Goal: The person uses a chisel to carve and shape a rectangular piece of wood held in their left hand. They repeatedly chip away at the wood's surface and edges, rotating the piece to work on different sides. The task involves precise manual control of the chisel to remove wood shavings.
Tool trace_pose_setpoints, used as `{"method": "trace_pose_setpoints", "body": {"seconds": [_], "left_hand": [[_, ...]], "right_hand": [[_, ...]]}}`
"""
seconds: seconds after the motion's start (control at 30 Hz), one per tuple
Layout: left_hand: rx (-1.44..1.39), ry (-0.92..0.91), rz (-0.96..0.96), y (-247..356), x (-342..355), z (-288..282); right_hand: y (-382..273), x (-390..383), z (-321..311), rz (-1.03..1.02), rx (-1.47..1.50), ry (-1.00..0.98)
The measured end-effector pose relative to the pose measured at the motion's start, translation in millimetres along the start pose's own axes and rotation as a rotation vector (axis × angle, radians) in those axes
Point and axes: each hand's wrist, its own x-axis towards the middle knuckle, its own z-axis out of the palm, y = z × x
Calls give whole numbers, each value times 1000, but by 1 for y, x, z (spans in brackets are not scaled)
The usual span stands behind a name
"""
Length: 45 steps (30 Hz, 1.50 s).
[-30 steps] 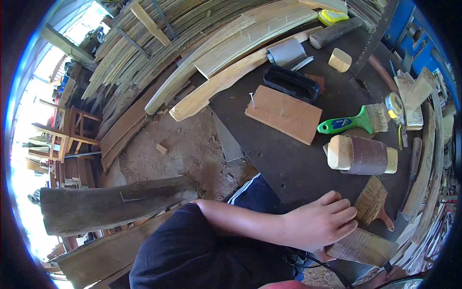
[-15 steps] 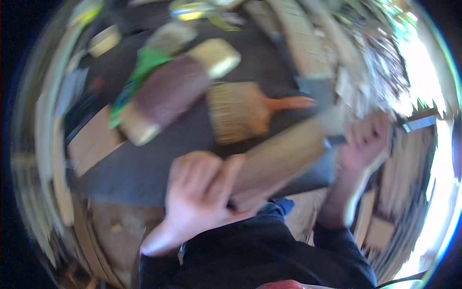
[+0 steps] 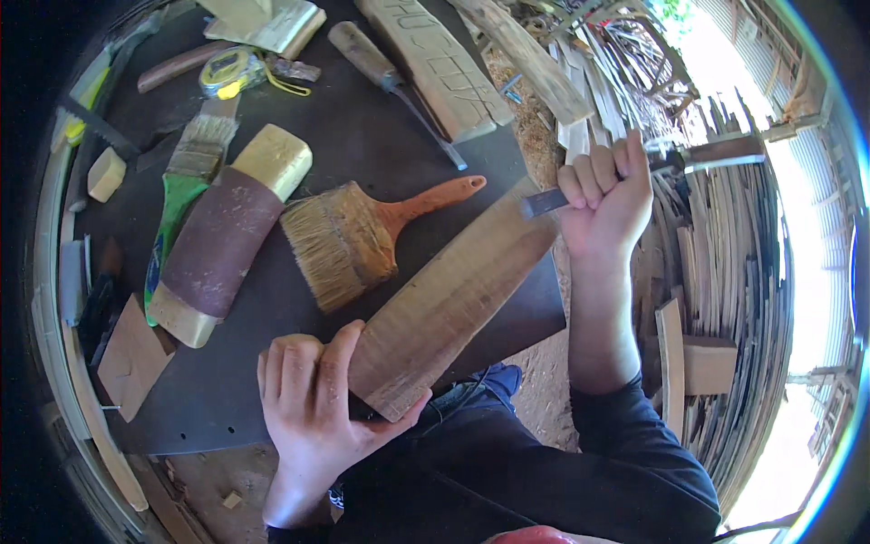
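My left hand [image 3: 317,390] grips the near end of a long, rough wooden board [image 3: 444,290] lying diagonally at the front of the dark tabletop. My right hand [image 3: 603,195] is wrapped round a metal-bladed tool [image 3: 539,202], held at the board's far end; part of the tool is hidden by my fingers. Beside the board is a wide bristle brush [image 3: 340,245] with an orange-brown handle. Left of that lies a wooden block wrapped in brown sandpaper [image 3: 222,236], partly over a green-handled brush [image 3: 172,213].
The dark table [image 3: 208,408] also bears a chisel [image 3: 367,59], a carved plank [image 3: 444,77], a tape measure [image 3: 227,74], a saw [image 3: 95,122] and a flat wood piece [image 3: 134,358]. Long wooden strips [image 3: 725,290] are piled at the right, beside a bright opening.
My view has swung right and down, bringing my right hand with the tool fully into sight. The board now lies diagonally in view, my left hand at its near end.
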Motion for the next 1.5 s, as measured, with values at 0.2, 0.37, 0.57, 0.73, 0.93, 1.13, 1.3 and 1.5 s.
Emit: {"method": "trace_pose_setpoints", "body": {"seconds": [0.2,0.37,0.57,0.73,0.93,1.13,1.3,1.5], "left_hand": [[-32,14,-22,0,-2,1],[48,15,33,1,2,-2],[-9,-32,-10,0,2,0],[6,-40,5,1,3,-2],[-83,54,86,-4,3,-5],[-106,124,27,3,-9,2],[-104,129,28,2,-13,10],[-86,168,4,1,-10,6]], "right_hand": [[16,-25,40,72,44,-176],[-8,8,11,-52,-74,-48],[14,-9,31,151,100,-84],[17,-12,24,118,137,-219],[19,-23,12,3,110,160],[23,-43,16,-47,117,-95],[18,25,-52,-50,81,-117],[45,-78,43,233,290,-458]]}}
